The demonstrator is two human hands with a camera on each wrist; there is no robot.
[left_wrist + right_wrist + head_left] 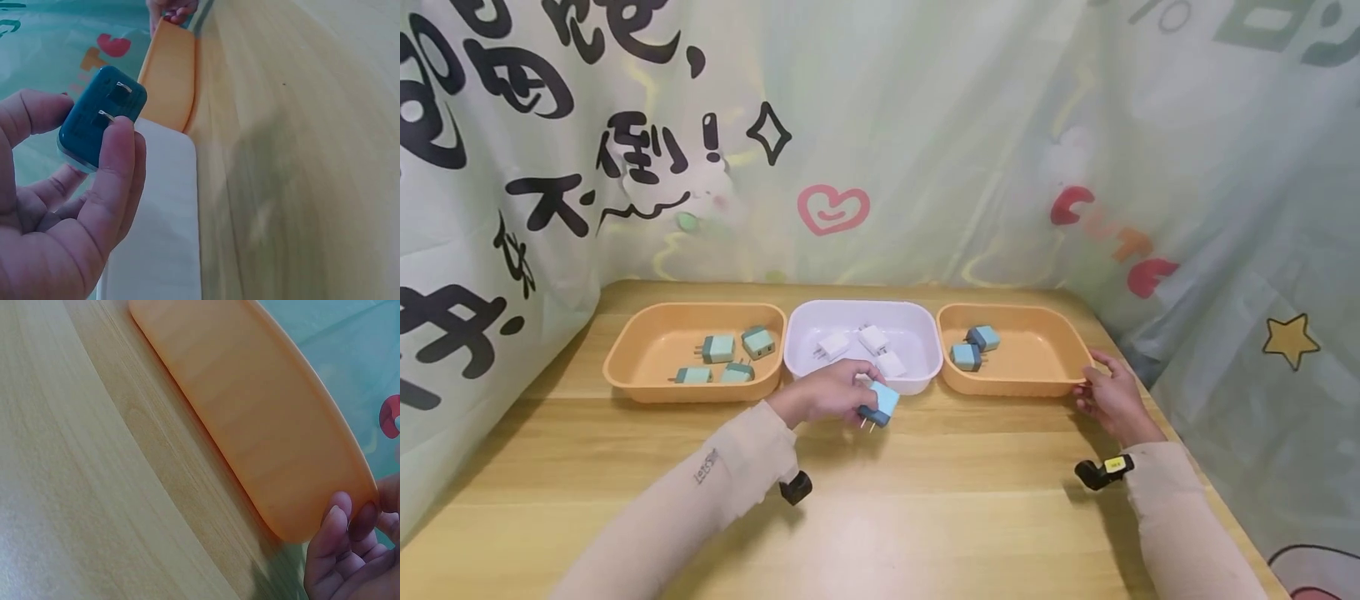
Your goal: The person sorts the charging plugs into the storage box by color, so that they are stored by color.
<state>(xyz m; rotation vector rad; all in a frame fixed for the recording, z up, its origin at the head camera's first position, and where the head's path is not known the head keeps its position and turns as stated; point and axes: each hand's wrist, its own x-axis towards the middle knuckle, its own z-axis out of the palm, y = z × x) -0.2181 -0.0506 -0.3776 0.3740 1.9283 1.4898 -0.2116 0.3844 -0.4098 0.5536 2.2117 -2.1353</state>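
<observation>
My left hand pinches a teal charger plug between thumb and fingers, in front of the white tray. In the left wrist view the plug's dark face with two metal prongs is turned to the camera. My right hand holds the near right corner of the right orange tray, thumb and fingertips at its rim. In the right wrist view the fingers lie against the tray's outer wall. Two teal plugs lie at the left in that tray. Several white plugs lie in the white tray.
A left orange tray with several teal plugs stands beside the white tray. All three trays form a row near the back of the wooden table. A printed curtain hangs behind and along both sides.
</observation>
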